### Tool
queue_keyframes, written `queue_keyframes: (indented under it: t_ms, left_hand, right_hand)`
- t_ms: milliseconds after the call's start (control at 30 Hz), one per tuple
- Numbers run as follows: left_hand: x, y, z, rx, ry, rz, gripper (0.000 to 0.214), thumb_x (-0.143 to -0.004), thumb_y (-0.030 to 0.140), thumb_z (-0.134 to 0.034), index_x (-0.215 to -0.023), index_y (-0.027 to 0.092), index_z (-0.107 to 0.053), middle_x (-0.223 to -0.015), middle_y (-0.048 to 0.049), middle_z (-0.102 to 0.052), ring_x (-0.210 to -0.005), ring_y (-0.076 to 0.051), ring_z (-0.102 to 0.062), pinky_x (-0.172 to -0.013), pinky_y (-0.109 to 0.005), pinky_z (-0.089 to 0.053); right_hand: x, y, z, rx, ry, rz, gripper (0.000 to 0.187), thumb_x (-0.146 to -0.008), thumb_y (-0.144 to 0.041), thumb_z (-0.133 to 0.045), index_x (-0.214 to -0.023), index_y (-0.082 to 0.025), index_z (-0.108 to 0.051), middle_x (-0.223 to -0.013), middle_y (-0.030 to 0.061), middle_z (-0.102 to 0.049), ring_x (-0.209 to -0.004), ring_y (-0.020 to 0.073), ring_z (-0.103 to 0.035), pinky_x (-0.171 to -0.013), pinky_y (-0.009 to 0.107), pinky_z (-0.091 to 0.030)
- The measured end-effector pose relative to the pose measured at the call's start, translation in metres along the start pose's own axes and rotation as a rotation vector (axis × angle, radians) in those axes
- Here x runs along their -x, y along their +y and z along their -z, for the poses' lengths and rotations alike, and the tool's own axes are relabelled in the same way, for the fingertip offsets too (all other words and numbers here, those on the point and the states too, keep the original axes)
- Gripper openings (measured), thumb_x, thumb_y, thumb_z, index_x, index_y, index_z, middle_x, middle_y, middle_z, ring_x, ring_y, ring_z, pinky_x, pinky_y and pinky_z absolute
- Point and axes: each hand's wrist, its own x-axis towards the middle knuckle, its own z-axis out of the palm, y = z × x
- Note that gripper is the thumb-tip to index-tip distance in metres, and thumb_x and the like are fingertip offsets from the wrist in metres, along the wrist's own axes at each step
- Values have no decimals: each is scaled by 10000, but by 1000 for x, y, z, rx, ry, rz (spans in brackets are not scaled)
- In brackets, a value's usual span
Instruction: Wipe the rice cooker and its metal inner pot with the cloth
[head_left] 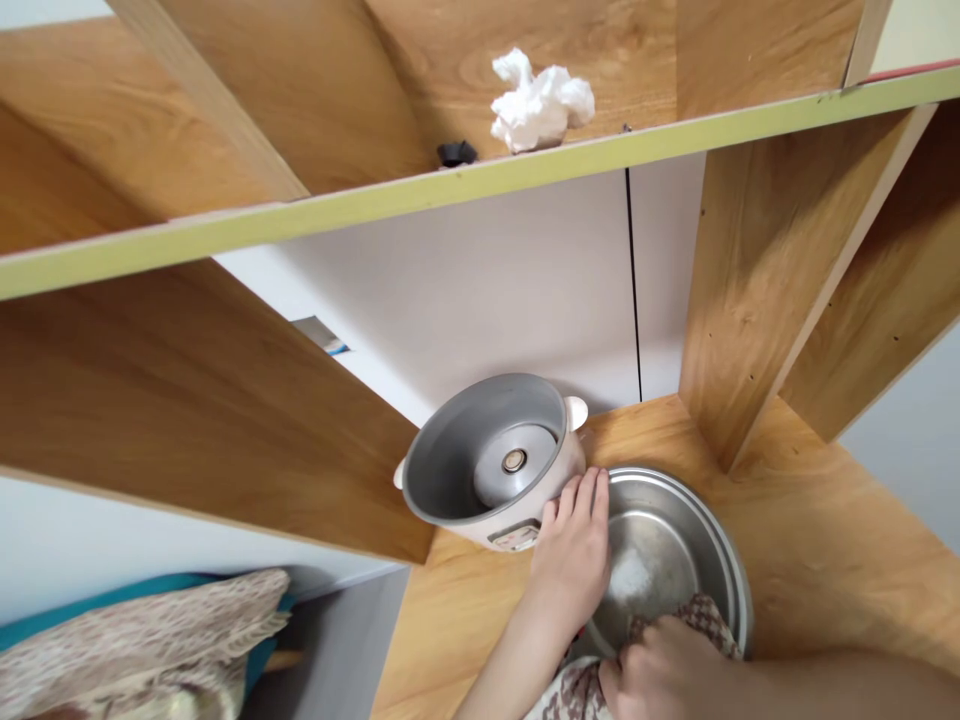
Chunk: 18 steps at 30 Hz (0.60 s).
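Observation:
A round metal pot (652,560) stands on the wooden shelf board, its inside wet-looking or shiny with a pale patch on the bottom. My left hand (574,545) holds its left rim, fingers together along the outer side and the thumb hidden. Inside the near part of the pot, my right hand (667,665) is closed on a brown-and-white patterned cloth (709,620). Just beyond my left hand sits a white rice cooker body (469,460) without a lid, its grey interior and round heating plate showing. The cooker and my left fingers are very close; whether they touch I cannot tell.
Above runs a shelf with a yellow-green edge (375,206), holding crumpled white tissue (544,105) and a small black object (457,153). Wooden panels (225,400) flank the cooker on the left, with another upright (780,290) at right. A black cord (634,290) hangs behind. Patterned fabric (142,640) lies lower left.

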Motion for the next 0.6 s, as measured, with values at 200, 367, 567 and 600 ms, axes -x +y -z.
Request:
queue_keyframes:
  t_ms: [200, 367, 567, 600]
  left_hand:
    - [0, 0, 2, 6, -35, 4, 701, -891, 86, -378, -1589, 60, -314, -1636, -156, -359, -1440, -346, -366, -1117, -501, -353]
    - [-1, 0, 2, 25, -65, 15, 721, -883, 76, -365, -1599, 67, -289, -1646, -154, -340, -1457, -347, -342, -1114, -510, -350]
    - [-1, 0, 3, 59, -83, 26, 741, -869, 80, -381, -1602, 69, -278, -1654, -150, -324, -1463, -343, -326, -1131, -520, -332]
    - [-1, 0, 3, 64, -85, 25, 739, -869, 81, -382, -1601, 67, -279, -1654, -152, -323, -1464, -344, -323, -1132, -522, -330]
  right_hand:
    - [-8, 5, -13, -4, -86, -4, 224, -880, -403, -632, -835, -207, -731, -659, 109, -736, -455, 281, -645, -339, 328, -260]
    - [-10, 11, -36, 91, 93, 84, 277, -823, -470, -683, -691, -226, -687, -484, 41, -648, -309, 228, -517, -304, 329, -143]
    - [-8, 11, -52, 145, 283, 85, 183, -806, -378, -722, -697, -242, -669, -475, -27, -635, -284, 195, -492, -292, 366, -29]
    - [-8, 11, -53, 140, 297, 93, 182, -792, -397, -740, -717, -245, -674, -479, -37, -636, -279, 191, -485, -288, 368, -18]
